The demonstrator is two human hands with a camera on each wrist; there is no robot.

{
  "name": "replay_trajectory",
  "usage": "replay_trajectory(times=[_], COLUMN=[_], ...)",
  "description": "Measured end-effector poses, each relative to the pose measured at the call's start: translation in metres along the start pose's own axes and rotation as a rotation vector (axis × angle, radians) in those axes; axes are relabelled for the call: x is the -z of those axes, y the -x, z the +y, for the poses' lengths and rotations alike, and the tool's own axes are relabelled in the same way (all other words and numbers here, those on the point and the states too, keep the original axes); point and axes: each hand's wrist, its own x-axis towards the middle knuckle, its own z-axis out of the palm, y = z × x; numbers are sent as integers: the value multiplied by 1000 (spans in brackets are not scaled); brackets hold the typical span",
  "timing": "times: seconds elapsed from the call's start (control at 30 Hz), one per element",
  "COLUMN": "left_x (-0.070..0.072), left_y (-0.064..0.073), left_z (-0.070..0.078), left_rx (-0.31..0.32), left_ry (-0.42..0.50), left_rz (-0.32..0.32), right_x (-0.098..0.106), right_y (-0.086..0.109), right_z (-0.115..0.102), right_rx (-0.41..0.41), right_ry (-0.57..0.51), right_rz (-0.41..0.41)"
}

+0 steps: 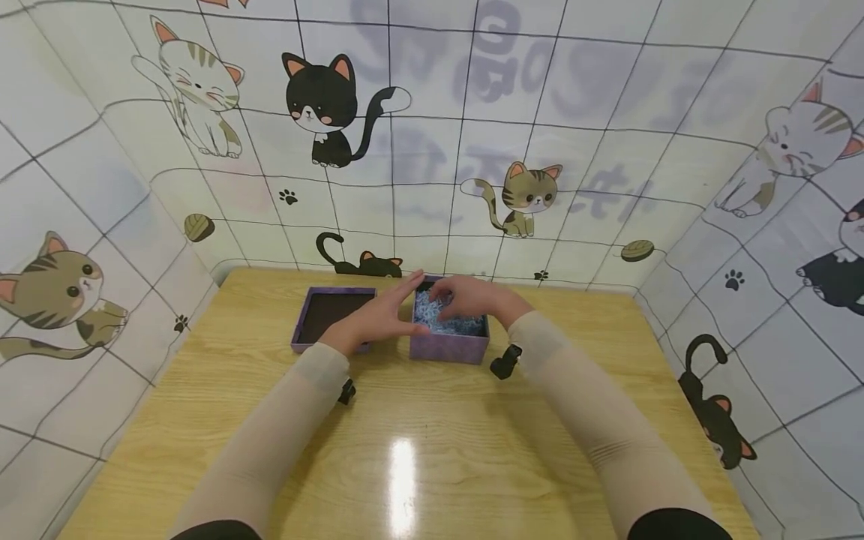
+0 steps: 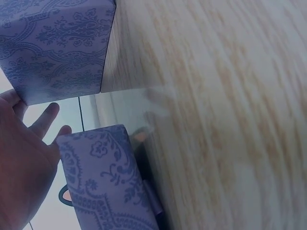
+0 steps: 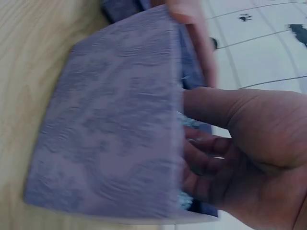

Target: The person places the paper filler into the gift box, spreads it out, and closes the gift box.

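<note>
A purple patterned box (image 1: 448, 348) stands at the back of the table, filled with blue shredded paper (image 1: 455, 326). My right hand (image 1: 475, 296) reaches over its right side, fingers bent down into the opening. In the right wrist view the box's near wall (image 3: 110, 129) hides those fingertips, so whether they pinch anything cannot be told. Against the box's left side is my left hand (image 1: 374, 316), thumb and fingers spread. The left wrist view has the hand (image 2: 24, 163) between the box (image 2: 57, 52) and its lid (image 2: 103, 177).
Left of the box, the purple lid (image 1: 301, 321) lies with its dark inside facing up, partly behind the left hand. A white wall cloth (image 1: 432, 187) printed with cats rises right behind the wooden table (image 1: 432, 420). Light glares off the tabletop near the front.
</note>
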Motion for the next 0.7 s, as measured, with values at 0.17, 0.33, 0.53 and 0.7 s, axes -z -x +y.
replay_trajectory(times=[0.17,0.33,0.53,0.7], left_x=[-1,-1,0,1], left_y=[-1,-1,0,1], left_z=[-1,-1,2,2], left_rx=[0,-2,11,17], left_ry=[0,-11,-12,-23], left_rz=[7,-5,1,8], right_x=[1,-10,-19,-22], right_y=[2,-14,-28,-31], right_z=[1,7,8,8], right_rx=[7,50,55,64], right_ry=[8,156,283,311], right_rz=[-65,-100,-107,-94])
